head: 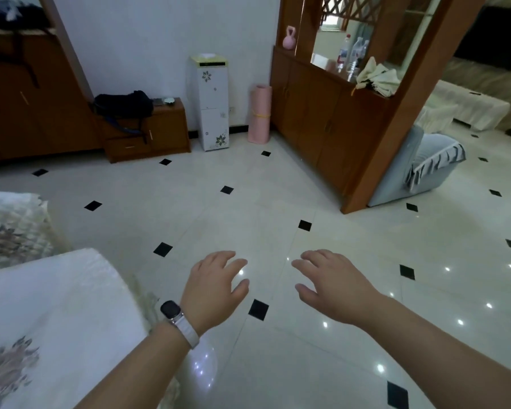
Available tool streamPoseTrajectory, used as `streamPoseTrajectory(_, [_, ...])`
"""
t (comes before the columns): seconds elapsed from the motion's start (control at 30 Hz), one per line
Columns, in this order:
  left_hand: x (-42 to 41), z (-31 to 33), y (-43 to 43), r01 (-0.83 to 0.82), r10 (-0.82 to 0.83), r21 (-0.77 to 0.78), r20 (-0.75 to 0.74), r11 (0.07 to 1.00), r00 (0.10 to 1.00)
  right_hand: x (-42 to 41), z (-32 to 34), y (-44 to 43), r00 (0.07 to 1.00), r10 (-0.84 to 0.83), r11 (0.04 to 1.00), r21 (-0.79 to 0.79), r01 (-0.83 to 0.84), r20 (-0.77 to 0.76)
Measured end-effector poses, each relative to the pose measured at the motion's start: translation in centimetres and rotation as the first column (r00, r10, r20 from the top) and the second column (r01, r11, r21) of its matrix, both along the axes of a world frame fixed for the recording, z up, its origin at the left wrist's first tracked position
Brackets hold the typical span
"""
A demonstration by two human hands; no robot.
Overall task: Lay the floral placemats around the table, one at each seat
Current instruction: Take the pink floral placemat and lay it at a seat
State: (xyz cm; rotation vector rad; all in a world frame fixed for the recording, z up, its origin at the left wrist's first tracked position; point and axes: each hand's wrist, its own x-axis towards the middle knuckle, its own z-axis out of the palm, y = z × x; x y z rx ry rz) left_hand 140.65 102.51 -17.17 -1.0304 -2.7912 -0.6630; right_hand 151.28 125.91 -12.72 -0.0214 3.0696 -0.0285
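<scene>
Most of your view is the pale tiled floor (278, 187), glossy, with small black diamond insets. A tall wooden divider cabinet (322, 119) runs back along your right, and a wooden wardrobe (27, 107) fills the far left.

The floral pieces sit at your left edge. A large white floral cloth (56, 320) lies nearest you, its edge draping down toward the floor. A second quilted floral cloth (9, 228) lies just beyond it. You cannot tell from here whether these are placemats or covers, and no counter shows beneath them.

A blue-grey armchair (419, 166) stands behind the divider's post. Against the far wall stand a white flower-printed cabinet (213, 107), a low wooden cupboard (165, 131) with a black bag (123, 103) on top, and an upright rolled pink mat (259, 113).

Your left hand (213, 287) and right hand (334, 287) hover side by side over the bare floor, palms down, fingers spread and loosely bent, holding nothing. Neither touches a cloth; the left is nearer the large one.

A dark-faced watch (170, 309) on a white band sits on your left wrist. A small pink kettlebell (289, 39) rests on the divider's ledge.
</scene>
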Motion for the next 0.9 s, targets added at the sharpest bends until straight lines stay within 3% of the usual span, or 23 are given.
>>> streamPoseTrajectory(0.2, [-5.6,1.3,1.2,-0.044,0.043,-0.004,-0.067,0.999,0.997,-8.0,1.2,1.1,0.997,0.059,0.998,-0.012,-0.059,-0.041])
streamPoseTrajectory(0.5, [-14.9,0.2,-0.3,-0.250,0.247,-0.034,-0.068,0.968,0.967,-23.2,-1.1,0.3,0.956,0.291,0.955,-0.047,-0.293,-0.035])
streamPoseTrajectory(0.9, [-31.7,0.8,6.0,-0.513,0.507,-0.121,-0.072,0.850,0.859,-46.9,-1.9,6.8,0.868,0.494,0.849,-0.184,-0.495,-0.055])
